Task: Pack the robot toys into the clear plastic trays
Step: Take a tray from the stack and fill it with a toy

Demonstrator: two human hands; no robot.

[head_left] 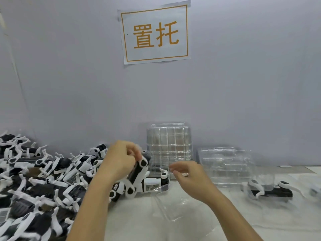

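Open tray (171,204): at 6 o'clock on the table, thin, flimsy, likely slippery.
Right hand (188,174): fingers loosely curled, holding nothing.
Left hand (119,159): grips robot toy (137,174) by its stiff body; legs look fragile, so hold the torso.
Toy heap (34,185): 9 o'clock.
Tray stack (169,145): 12 o'clock.

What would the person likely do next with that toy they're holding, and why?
Probably lower the robot toy that the left hand grips into the clear tray lying just below it; the right hand hovers open above that tray, seemingly ready to steady it.
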